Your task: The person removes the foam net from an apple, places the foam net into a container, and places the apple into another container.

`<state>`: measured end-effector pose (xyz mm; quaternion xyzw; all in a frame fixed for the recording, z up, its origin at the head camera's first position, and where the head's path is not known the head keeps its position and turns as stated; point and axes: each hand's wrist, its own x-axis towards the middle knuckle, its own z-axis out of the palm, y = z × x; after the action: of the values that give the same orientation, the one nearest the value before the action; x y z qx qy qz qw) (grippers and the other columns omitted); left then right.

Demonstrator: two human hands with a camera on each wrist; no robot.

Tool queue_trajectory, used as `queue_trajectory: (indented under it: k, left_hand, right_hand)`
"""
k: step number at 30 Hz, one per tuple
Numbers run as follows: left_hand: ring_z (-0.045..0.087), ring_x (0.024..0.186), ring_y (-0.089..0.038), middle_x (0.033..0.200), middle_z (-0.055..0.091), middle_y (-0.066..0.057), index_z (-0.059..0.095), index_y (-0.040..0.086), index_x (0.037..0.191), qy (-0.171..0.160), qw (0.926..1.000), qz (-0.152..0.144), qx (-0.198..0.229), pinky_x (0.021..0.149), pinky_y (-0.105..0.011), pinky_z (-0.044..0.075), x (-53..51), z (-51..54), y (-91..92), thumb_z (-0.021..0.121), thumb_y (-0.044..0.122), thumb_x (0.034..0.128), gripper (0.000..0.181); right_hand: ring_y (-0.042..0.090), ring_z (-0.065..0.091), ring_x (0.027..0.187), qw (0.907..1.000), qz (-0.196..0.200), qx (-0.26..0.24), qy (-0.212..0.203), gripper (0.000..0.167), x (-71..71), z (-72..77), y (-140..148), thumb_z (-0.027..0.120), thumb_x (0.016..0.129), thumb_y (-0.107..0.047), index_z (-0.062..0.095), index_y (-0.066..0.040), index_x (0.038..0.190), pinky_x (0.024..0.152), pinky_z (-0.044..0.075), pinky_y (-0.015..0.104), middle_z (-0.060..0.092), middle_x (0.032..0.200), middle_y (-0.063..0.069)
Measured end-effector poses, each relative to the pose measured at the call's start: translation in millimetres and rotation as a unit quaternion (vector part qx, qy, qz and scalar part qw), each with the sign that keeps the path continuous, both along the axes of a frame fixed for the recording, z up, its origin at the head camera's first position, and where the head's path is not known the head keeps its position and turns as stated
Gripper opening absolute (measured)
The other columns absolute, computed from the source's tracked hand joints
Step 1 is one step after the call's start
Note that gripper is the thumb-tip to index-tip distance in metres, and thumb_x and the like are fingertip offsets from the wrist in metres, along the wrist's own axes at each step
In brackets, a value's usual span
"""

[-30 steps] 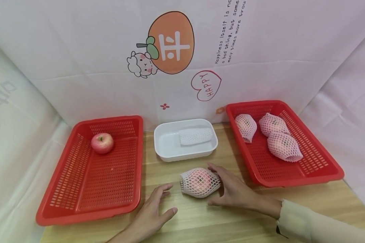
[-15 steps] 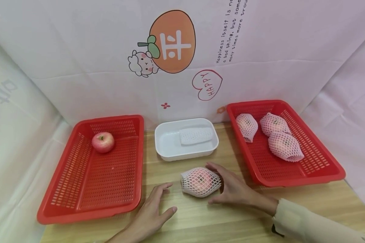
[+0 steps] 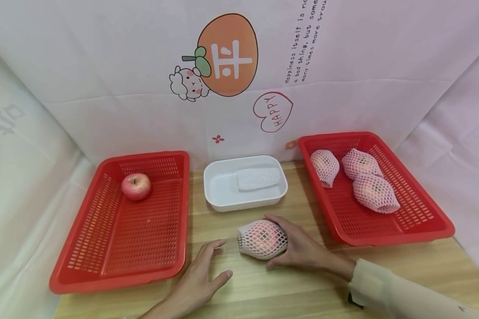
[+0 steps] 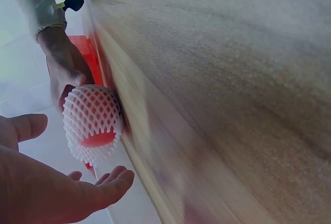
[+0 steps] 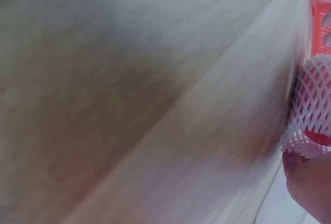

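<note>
An apple in a white foam net (image 3: 262,239) lies on the wooden table between the two hands. The right hand (image 3: 301,245) curls its fingers and thumb round the apple's right end; in the right wrist view part of that hand (image 5: 310,185) touches the net (image 5: 313,100). The left hand (image 3: 197,281) rests to the left of the apple, thumb and fingers spread, holding nothing. From the left wrist view, a gap separates the left hand (image 4: 57,182) from the netted apple (image 4: 93,123), whose red skin shows at the net's opening.
A red basket (image 3: 183,221) at left holds a bare apple (image 3: 136,186). Behind the netted apple, a white tray (image 3: 219,206) contains an empty foam net (image 3: 257,178). The right red basket (image 3: 331,221) holds three netted apples (image 3: 324,167). A printed cloth (image 3: 143,119) hangs behind.
The right hand has moved left, from beside the netted apple to closer round its right end. The left hand has hardly moved.
</note>
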<state>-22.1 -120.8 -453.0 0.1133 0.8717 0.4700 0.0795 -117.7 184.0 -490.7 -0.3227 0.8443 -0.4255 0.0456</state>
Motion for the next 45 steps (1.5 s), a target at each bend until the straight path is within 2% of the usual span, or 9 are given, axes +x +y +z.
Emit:
queue_trajectory:
  k: [5, 11, 18, 25, 29, 35, 39, 43, 45]
  left_hand:
    - [0.056, 0.136, -0.034, 0.148, 0.054, -0.012, 0.049, 0.013, 0.150, -0.002, 1.0000, 0.000, 0.004, 0.110, -0.059, 0.048, -0.2, 0.1, 0.4, 0.078, 0.028, 0.0963, 0.063]
    - [0.056, 0.136, -0.034, 0.148, 0.054, -0.012, 0.049, 0.013, 0.150, -0.001, 1.0000, 0.001, 0.006, 0.110, -0.059, 0.048, -0.5, -0.2, 1.0, 0.078, 0.027, 0.0964, 0.063]
    - [0.056, 0.137, -0.036, 0.150, 0.054, -0.012, 0.049, 0.013, 0.150, -0.012, 0.9997, 0.007, 0.018, 0.111, -0.061, 0.047, 0.1, 2.2, 3.0, 0.078, 0.026, 0.0966, 0.062]
    - [0.060, 0.131, -0.032, 0.143, 0.060, -0.010, 0.054, 0.014, 0.146, 0.007, 0.9991, 0.032, 0.027, 0.110, -0.054, 0.050, -3.2, 2.9, 5.9, 0.077, 0.020, 0.0974, 0.054]
    - [0.063, 0.128, -0.033, 0.137, 0.062, -0.013, 0.058, 0.009, 0.141, 0.024, 0.9962, 0.044, 0.071, 0.109, -0.049, 0.053, -7.2, 2.4, 8.5, 0.074, 0.007, 0.0981, 0.046]
    - [0.067, 0.121, -0.038, 0.131, 0.065, -0.021, 0.061, 0.000, 0.134, 0.016, 0.9846, 0.059, 0.164, 0.105, -0.034, 0.056, -13.5, 3.8, 12.5, 0.067, -0.009, 0.0969, 0.039]
    - [0.070, 0.117, -0.034, 0.129, 0.067, -0.020, 0.064, 0.000, 0.130, 0.007, 0.9771, 0.069, 0.201, 0.102, -0.028, 0.057, -16.0, 4.9, 14.9, 0.066, -0.012, 0.0969, 0.035]
    - [0.073, 0.112, -0.030, 0.124, 0.070, -0.019, 0.066, -0.002, 0.126, -0.001, 0.9689, 0.076, 0.236, 0.099, -0.029, 0.058, -17.9, 4.8, 17.6, 0.066, -0.011, 0.0972, 0.030]
    - [0.074, 0.111, -0.030, 0.122, 0.071, -0.019, 0.066, -0.004, 0.124, -0.004, 0.9672, 0.077, 0.242, 0.098, -0.029, 0.059, -18.7, 4.4, 19.0, 0.066, -0.011, 0.0965, 0.029]
  right_hand:
    - [0.023, 0.063, 0.127, 1.0000, -0.004, 0.005, 0.004, 0.110, -0.7, 0.0, -4, 0.104, 0.064, -0.033, 0.048, -0.002, 0.153, 0.110, 0.052, 0.044, 0.065, 0.142, 0.008]
    - [0.018, 0.065, 0.120, 0.9998, -0.007, -0.003, 0.018, 0.100, -1.8, -1.4, -6, 0.103, 0.065, -0.031, 0.055, -0.005, 0.148, 0.105, 0.056, 0.041, 0.068, 0.135, 0.002]
    - [0.016, 0.067, 0.117, 0.9995, -0.027, -0.011, 0.010, 0.092, 0.1, -1.7, -5, 0.103, 0.065, -0.031, 0.058, -0.012, 0.143, 0.102, 0.057, 0.038, 0.070, 0.130, -0.002]
    - [0.016, 0.067, 0.116, 0.9991, -0.031, -0.004, 0.029, 0.092, 1.8, 6.1, -6, 0.102, 0.066, -0.034, 0.058, -0.011, 0.144, 0.100, 0.058, 0.039, 0.070, 0.130, 0.000]
    - [0.016, 0.067, 0.116, 0.9991, -0.025, -0.006, 0.035, 0.093, 2.7, 11.1, -8, 0.102, 0.066, -0.033, 0.057, -0.009, 0.144, 0.101, 0.058, 0.039, 0.070, 0.131, 0.001]
    - [0.017, 0.068, 0.117, 0.9993, -0.012, -0.014, 0.033, 0.095, 5.9, 19.0, -12, 0.102, 0.066, -0.034, 0.056, -0.004, 0.144, 0.102, 0.058, 0.039, 0.070, 0.132, 0.003]
    - [0.017, 0.068, 0.117, 0.9989, -0.004, -0.021, 0.042, 0.095, 7.9, 22.6, -14, 0.102, 0.067, -0.034, 0.056, -0.005, 0.144, 0.102, 0.058, 0.038, 0.069, 0.133, 0.002]
    - [0.016, 0.068, 0.117, 0.9981, 0.006, -0.026, 0.055, 0.094, 9.4, 24.2, -15, 0.102, 0.067, -0.033, 0.056, -0.008, 0.145, 0.101, 0.058, 0.037, 0.069, 0.132, 0.002]
    - [0.016, 0.068, 0.116, 0.9976, 0.012, -0.028, 0.062, 0.094, 10.4, 24.9, -16, 0.102, 0.066, -0.033, 0.056, -0.010, 0.145, 0.100, 0.058, 0.037, 0.069, 0.132, 0.002]
